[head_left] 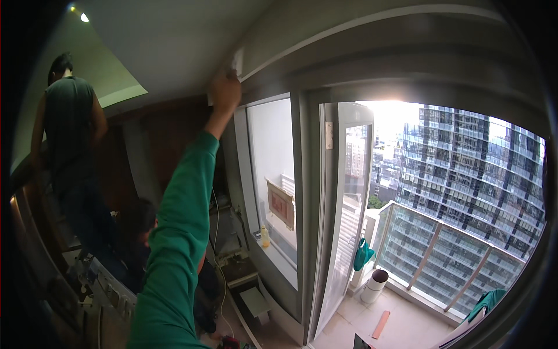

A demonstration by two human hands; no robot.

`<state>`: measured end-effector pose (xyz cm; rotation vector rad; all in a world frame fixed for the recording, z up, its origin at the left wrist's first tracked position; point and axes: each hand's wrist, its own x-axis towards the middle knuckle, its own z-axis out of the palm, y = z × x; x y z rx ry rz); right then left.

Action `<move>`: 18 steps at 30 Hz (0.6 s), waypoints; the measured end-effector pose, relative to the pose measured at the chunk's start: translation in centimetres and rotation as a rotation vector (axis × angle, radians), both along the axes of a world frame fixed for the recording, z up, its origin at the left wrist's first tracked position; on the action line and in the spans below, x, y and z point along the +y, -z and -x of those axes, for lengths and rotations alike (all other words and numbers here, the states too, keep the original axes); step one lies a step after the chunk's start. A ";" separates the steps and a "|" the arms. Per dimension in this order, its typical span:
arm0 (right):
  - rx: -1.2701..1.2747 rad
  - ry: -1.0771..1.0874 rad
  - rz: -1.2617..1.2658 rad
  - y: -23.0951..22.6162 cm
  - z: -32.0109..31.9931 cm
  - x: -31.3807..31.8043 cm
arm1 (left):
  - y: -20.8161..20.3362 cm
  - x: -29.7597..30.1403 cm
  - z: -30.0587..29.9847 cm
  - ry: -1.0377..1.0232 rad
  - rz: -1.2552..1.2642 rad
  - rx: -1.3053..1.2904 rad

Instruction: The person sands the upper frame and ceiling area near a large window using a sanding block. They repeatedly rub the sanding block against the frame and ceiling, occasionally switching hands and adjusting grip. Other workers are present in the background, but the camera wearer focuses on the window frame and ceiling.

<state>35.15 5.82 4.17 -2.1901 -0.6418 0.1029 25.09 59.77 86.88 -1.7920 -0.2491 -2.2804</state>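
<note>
My left arm, in a green sleeve, stretches up through the middle of the view. At its end my left hand (224,92) is closed at the corner where the ceiling (174,41) meets the white trim (325,32) above the window. A small pale, flat thing (238,61) sticks up from the fingers against that corner. It is too dim and blurred to tell its kind. Just below the hand is the top of the window frame (267,100). My right hand is not in view.
A person (70,128) in a dark sleeveless top stands at left, above a metal platform (110,288). Someone else (136,224) is low behind my arm. A thin pale cord (216,244) hangs down. At right an open glass door (349,192) gives onto a railed balcony with a bucket (375,286).
</note>
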 end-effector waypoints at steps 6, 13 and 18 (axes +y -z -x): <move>-0.040 -0.027 -0.080 -4.4 -0.8 1.0 | -10.4 1.7 1.8 0.332 0.408 0.356; -0.062 -0.003 -0.190 -0.9 1.2 0.5 | -14.8 -2.3 1.6 -0.929 -0.222 0.655; -0.167 -0.095 -0.233 0.6 -0.1 -0.2 | -12.8 -13.9 2.6 -1.049 -0.385 0.595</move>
